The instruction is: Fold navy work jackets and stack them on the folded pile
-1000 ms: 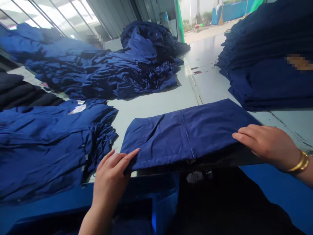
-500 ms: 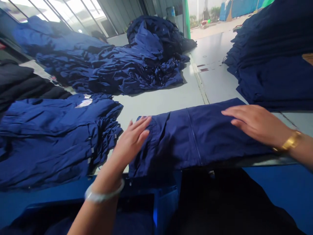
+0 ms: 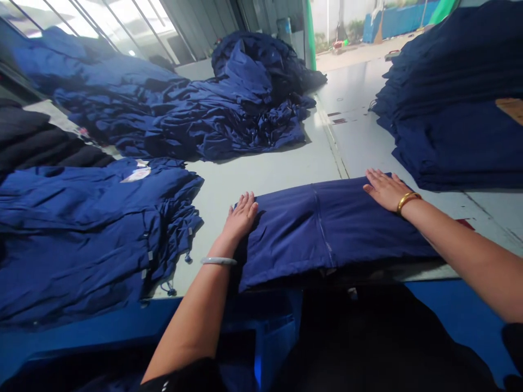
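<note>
Your left hand point(image 3: 242, 213) lies flat, fingers spread, on the far left corner of the folded navy-blue cloth garment point(image 3: 327, 228); your right hand point(image 3: 383, 188) presses flat on its far right corner, on the pale grey worktop point(image 3: 261, 174).

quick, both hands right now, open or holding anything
Left hand: open, flat on the left end of the folded navy garment, gripping nothing.
Right hand: open, flat on its far right corner.

I am finding no writing I can read; the white tag point(image 3: 136, 174) lying on the blue garment pile point(image 3: 81, 234) is showing only a blur.
</note>
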A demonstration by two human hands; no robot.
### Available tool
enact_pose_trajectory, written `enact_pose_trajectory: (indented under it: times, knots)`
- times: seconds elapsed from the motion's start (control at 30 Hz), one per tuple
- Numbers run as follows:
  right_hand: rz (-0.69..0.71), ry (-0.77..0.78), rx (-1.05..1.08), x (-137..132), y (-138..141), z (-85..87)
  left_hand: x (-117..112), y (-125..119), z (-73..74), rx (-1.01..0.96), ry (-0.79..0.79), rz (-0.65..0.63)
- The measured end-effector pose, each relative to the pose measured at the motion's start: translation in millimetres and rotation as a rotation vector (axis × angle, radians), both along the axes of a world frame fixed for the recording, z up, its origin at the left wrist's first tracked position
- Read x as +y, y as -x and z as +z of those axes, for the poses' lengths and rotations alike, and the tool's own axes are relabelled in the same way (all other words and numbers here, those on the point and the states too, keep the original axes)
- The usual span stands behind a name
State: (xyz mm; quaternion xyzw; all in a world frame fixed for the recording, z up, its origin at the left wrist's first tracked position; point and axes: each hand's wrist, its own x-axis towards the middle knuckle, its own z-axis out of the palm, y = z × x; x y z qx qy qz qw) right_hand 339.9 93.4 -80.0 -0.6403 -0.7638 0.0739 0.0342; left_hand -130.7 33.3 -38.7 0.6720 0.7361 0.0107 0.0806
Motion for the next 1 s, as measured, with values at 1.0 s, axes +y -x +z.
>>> enact_pose_trajectory:
  times: [1.0]
  knots:
    - [0.100,-0.082,-0.029,-8.1,24.8,25.6,2.6,-23.6,17.3,0.091,0.040,-0.178]
